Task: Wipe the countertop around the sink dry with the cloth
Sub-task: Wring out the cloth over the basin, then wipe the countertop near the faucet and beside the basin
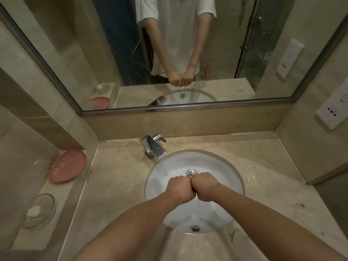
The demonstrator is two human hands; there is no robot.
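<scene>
1. Both hands are fisted side by side over the white sink (pixel 156 178), in the lower middle of the frame, knuckles touching.
2. The left hand (pixel 179 189) has its grip curled tight; what lies inside the fingers is hidden.
3. The right hand (pixel 204 187) is curled the same way. A thin dark sliver shows in the seam between the two fists, too small to identify.
4. The cloth cannot be made out as such; if it is held, it is covered by the fingers, so I cannot tell what either grip has hold of.
5. The beige marble surface (pixel 116 172) runs around the sink, with wet patches gleaming to the right of the basin and stains near the lower right edge.
6. A chrome faucet (pixel 153 146) stands on the surface at the basin's upper left rim.
7. The drain plug (pixel 191 173) shows just above the fists.
8. On a ledge at the left of the frame sit a pink dish (pixel 67 165) and, below it, a clear glass dish (pixel 40 210) holding a white soap.
9. A mirror (pixel 75 53) fills the upper frame, reflecting the fisted hands and a white shirt.
10. A wall socket (pixel 332 112) sits at the right.
</scene>
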